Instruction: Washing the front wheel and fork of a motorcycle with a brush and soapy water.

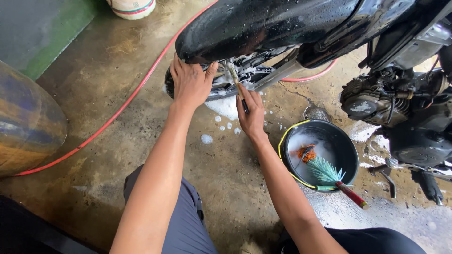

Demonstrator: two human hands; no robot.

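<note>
Black and wet, the motorcycle fender (263, 23) hangs over the front wheel (221, 82), where the left hand (190, 84) lies flat on the tyre with fingers spread. Just beside it, the right hand (252, 113) is closed around a small brush (234, 77) whose head touches the soapy wheel. Nearby on the concrete floor (117, 127) stands a black bucket (348, 146) of suds holding two more brushes.

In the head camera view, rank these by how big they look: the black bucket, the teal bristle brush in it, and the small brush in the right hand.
1. Black bucket
2. Teal bristle brush
3. Small brush in the right hand, partly hidden, so unsure.
</note>
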